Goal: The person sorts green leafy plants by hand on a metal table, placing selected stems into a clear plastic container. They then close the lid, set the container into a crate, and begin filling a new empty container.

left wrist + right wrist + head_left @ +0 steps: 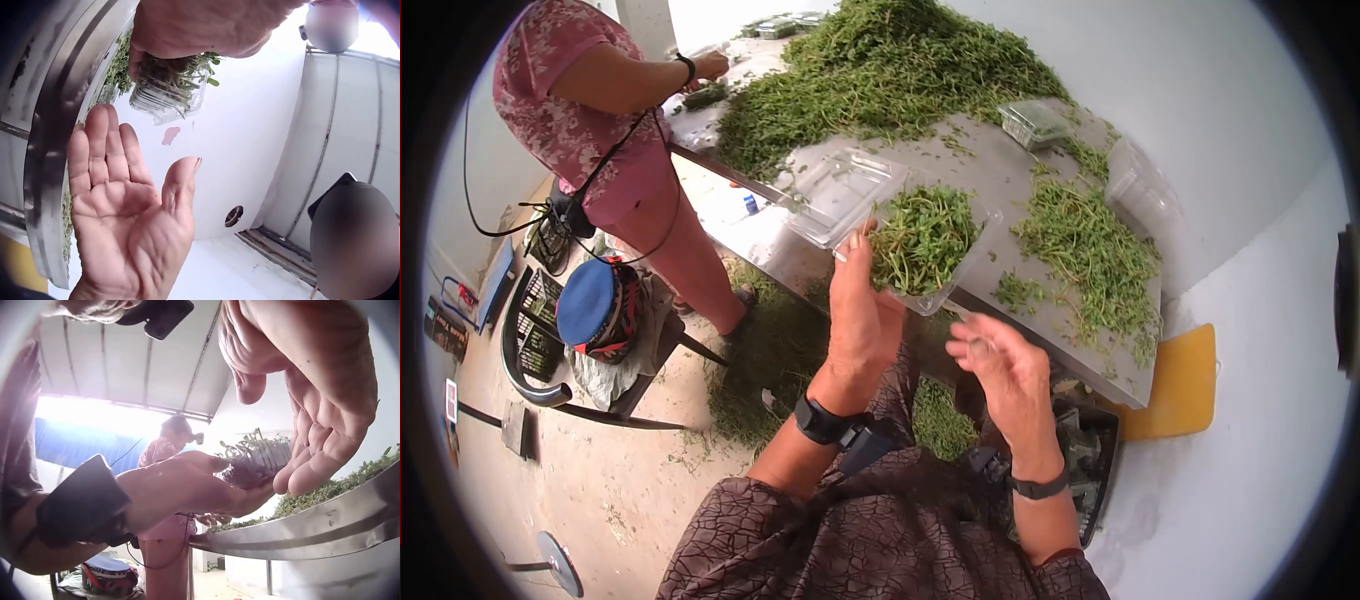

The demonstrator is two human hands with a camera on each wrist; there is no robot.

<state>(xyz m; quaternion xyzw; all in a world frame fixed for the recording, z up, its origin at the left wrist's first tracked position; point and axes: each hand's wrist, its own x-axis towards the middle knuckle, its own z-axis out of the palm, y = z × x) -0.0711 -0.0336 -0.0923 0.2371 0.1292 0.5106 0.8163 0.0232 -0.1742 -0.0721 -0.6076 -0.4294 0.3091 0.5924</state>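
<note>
Clear hinged plastic clamshell tray filled with green sprigs, held above the near edge of the steel counter.

The left hand grips the tray at its near side, fingers curled under the base and thumb at the rim; the right hand hangs just beside it, palm open and fingers spread, holding nothing. The tray's lid is folded back flat toward the far-left, so the long axis runs from lid to base — away from the person — and the open mouth faces up. Judged light but flimsy: thin walls will flex and crackle under a squeeze, and loose sprigs can spill. Best supported from beneath the base, not by the lid. A heap of loose green herbs lies behind; a second person in pink clothing stands at the far end.
</note>
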